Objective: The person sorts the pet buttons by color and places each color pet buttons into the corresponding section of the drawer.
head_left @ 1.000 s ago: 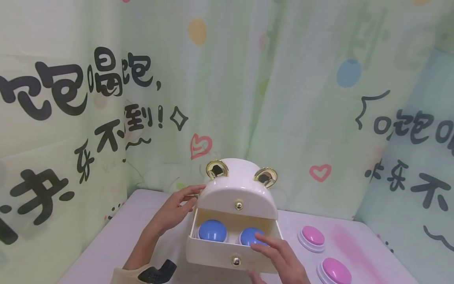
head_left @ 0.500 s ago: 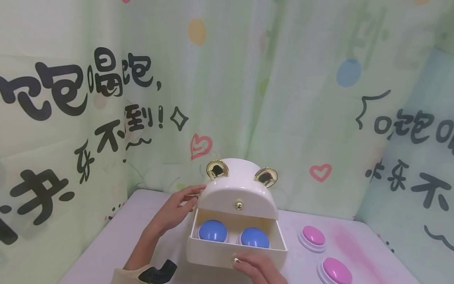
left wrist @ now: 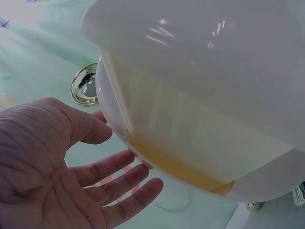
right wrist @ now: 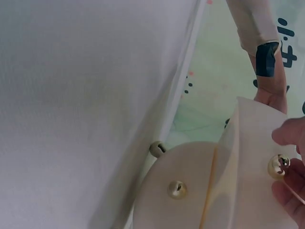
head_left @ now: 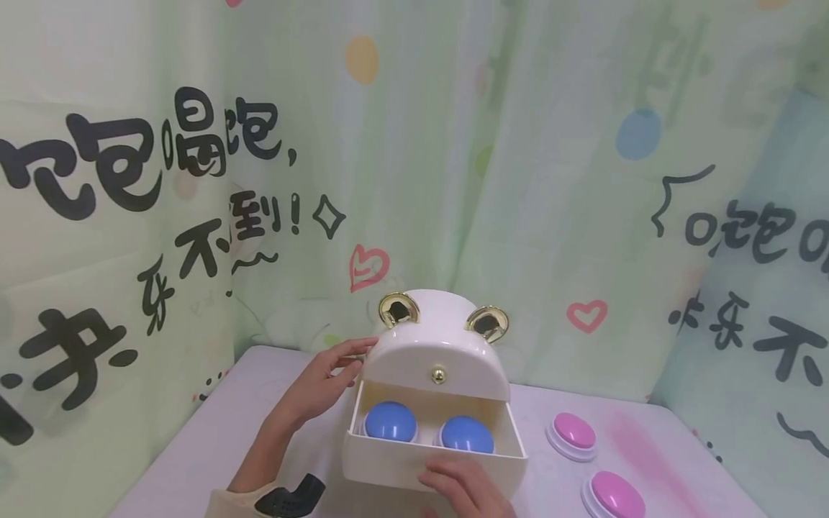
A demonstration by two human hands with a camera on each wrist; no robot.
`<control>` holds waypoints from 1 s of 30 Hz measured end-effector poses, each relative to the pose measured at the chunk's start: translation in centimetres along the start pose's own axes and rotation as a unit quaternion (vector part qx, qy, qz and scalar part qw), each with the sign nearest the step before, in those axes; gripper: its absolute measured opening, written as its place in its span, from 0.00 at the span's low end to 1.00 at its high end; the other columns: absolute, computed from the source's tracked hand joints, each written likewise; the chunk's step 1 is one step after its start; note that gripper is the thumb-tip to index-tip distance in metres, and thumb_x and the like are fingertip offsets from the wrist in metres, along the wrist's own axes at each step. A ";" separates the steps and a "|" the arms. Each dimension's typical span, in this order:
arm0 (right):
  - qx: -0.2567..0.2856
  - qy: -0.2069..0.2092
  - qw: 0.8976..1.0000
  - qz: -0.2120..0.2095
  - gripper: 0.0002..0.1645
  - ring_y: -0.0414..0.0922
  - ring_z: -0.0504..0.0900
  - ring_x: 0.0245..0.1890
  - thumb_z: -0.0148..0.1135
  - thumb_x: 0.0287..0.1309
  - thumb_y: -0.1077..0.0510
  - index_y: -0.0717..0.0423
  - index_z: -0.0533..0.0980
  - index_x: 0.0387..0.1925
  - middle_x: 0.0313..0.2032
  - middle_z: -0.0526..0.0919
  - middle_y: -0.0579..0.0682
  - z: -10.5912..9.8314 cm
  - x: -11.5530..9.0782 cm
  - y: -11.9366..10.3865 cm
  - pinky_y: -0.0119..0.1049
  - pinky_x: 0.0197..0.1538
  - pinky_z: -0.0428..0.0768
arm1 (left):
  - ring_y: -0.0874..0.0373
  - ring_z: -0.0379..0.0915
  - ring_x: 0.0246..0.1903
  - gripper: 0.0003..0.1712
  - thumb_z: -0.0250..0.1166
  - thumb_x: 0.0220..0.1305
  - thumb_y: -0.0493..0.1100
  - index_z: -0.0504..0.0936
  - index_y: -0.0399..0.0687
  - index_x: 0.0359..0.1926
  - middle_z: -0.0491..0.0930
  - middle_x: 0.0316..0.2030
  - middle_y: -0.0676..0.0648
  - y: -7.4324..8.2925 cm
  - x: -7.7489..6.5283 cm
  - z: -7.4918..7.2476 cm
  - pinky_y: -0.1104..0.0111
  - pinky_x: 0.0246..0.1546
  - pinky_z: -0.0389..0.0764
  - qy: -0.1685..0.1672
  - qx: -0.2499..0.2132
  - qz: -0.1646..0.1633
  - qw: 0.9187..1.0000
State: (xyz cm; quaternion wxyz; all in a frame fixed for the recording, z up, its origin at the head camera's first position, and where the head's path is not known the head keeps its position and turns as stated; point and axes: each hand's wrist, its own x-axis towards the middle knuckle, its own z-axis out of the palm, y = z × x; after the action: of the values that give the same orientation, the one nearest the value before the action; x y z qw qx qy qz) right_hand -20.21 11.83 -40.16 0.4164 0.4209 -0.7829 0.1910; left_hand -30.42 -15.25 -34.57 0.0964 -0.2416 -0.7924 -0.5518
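Observation:
A white toy-like box (head_left: pixel 447 316) with gold-rimmed ears stands on the table, its lower drawer (head_left: pixel 382 460) pulled out. Two blue dome-topped buttons (head_left: pixel 391 421) with white bases sit inside that drawer. My left hand (head_left: pixel 327 378) lies along the box's left side, fingers extended with the tips right at the wall. My right hand (head_left: pixel 469 485) is at the drawer's front, covering its gold knob in the head view. In the right wrist view, thumb and fingers spread around the gold knob (right wrist: pixel 279 166), close against the drawer front.
Two pink dome buttons (head_left: pixel 573 430) with white bases lie on the table to the right of the box. The pale table (head_left: pixel 272 381) backs onto a printed green curtain (head_left: pixel 531 216). Above the drawer is an upper front with its own gold knob (head_left: pixel 438 375).
My right hand has moved left and down from over the right blue button to the knob on the drawer front. My left hand and the drawer have stayed put.

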 end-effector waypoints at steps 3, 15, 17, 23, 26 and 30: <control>-0.003 0.035 0.999 -0.033 0.16 0.39 0.78 0.46 0.51 0.68 0.46 0.48 0.80 0.47 0.47 0.79 0.42 0.6 0.3 0.5 0.23 0.55 0.73 | 0.48 0.72 0.55 0.22 0.53 0.72 0.41 0.72 0.61 0.64 0.75 0.58 0.51 0.0 0.0 -0.1 0.58 0.49 0.80 0.002 0.004 -0.002 1.000; 0.014 0.066 0.996 -0.053 0.13 0.43 0.77 0.42 0.50 0.70 0.53 0.52 0.81 0.39 0.42 0.80 0.46 1.6 0.8 1.2 0.25 0.52 0.74 | 0.48 0.71 0.57 0.21 0.54 0.72 0.43 0.72 0.63 0.63 0.74 0.58 0.50 -0.1 -0.1 0.0 0.58 0.49 0.80 0.003 0.000 -0.022 1.000; 0.017 0.054 0.997 -0.049 0.14 0.42 0.76 0.43 0.49 0.71 0.53 0.51 0.81 0.39 0.42 0.79 0.45 1.6 0.8 1.4 0.25 0.53 0.73 | 0.48 0.71 0.57 0.21 0.54 0.72 0.43 0.73 0.63 0.63 0.74 0.58 0.50 -0.1 -0.1 0.1 0.58 0.49 0.80 0.002 -0.001 -0.021 1.000; 0.027 0.031 0.998 -0.044 0.14 0.42 0.75 0.44 0.48 0.71 0.52 0.51 0.80 0.38 0.42 0.78 0.44 1.9 1.4 2.2 0.26 0.52 0.73 | 0.49 0.71 0.57 0.21 0.54 0.71 0.43 0.73 0.64 0.63 0.74 0.59 0.51 0.1 -0.1 0.2 0.58 0.49 0.80 0.004 0.001 -0.028 1.000; 0.033 0.003 0.999 -0.012 0.15 0.40 0.74 0.45 0.48 0.71 0.50 0.48 0.80 0.39 0.43 0.77 0.41 1.9 1.5 2.4 0.23 0.52 0.72 | 0.49 0.71 0.57 0.22 0.54 0.71 0.42 0.73 0.64 0.63 0.73 0.59 0.51 0.2 -0.1 0.2 0.58 0.49 0.80 0.005 -0.003 -0.028 1.000; 0.024 -0.004 1.000 -0.003 0.17 0.39 0.74 0.44 0.46 0.71 0.49 0.48 0.80 0.37 0.43 0.77 0.41 2.1 1.8 2.9 0.23 0.52 0.73 | 0.47 0.70 0.57 0.22 0.54 0.71 0.40 0.72 0.61 0.63 0.73 0.60 0.49 0.2 0.0 0.3 0.58 0.49 0.80 0.004 -0.008 -0.016 1.000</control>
State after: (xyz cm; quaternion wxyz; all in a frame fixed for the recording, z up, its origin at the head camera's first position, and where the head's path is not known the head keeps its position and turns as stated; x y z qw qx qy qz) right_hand -24.15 11.21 -39.76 0.4037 0.4337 -0.7785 0.2069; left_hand -30.25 -14.95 -34.49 0.0888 -0.2272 -0.7914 -0.5605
